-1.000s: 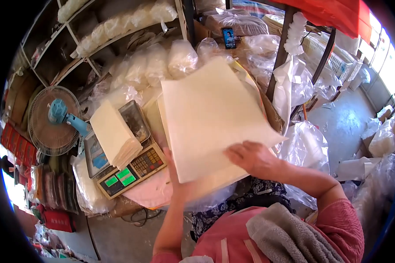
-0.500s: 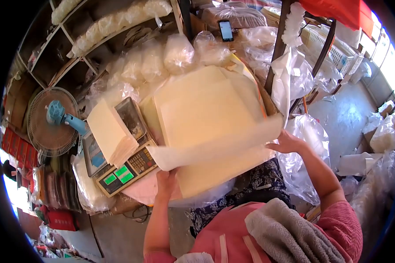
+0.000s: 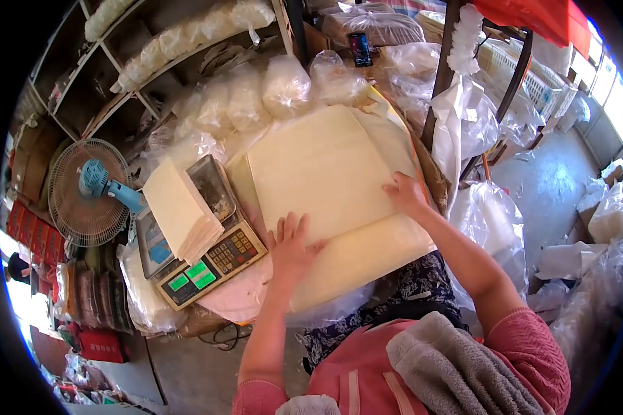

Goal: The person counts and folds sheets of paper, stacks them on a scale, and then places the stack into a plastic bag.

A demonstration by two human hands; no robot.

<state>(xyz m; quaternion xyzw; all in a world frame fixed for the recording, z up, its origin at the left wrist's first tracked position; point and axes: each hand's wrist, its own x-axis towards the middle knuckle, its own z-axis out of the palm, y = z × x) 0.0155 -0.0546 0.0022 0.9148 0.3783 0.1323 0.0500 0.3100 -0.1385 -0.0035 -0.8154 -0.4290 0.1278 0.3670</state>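
A grey towel (image 3: 432, 360) lies over the right side of your chest, clear of both forearms. Just past your lap, at the near edge of the tabletop (image 3: 202, 322), a broad cream sheet (image 3: 374, 256) spreads out. A smaller cream sheet (image 3: 318, 166) lies on it towards the middle; this is what you are handling, though you can't tell whether it is one layer or several.

Your left hand (image 3: 292, 250) rests palm down at its near left part, fingers spread and gripping nothing, probably to keep it flat. Your right hand (image 3: 408, 196) lies loosely bent by its right side, clasping nothing; with the hands apart, they seem to steady both sides.

Near the left corner of the tabletop sits an electronic scale (image 3: 232, 252), its keypad turned towards you, presumably for easy reading. A stack of cut sheets (image 3: 176, 207) rests across its pan, leaving the display uncovered. Beyond the left edge, a fan (image 3: 90, 192) stands near the scale.

Stuffed clear bags (image 3: 286, 86) line the far edge, perhaps to free the middle for the sheets. Past them lies a phone (image 3: 360, 50).

You have two hands on the work, one scale with two lit green readouts, one stack, one fan, one phone, and at least four bags.
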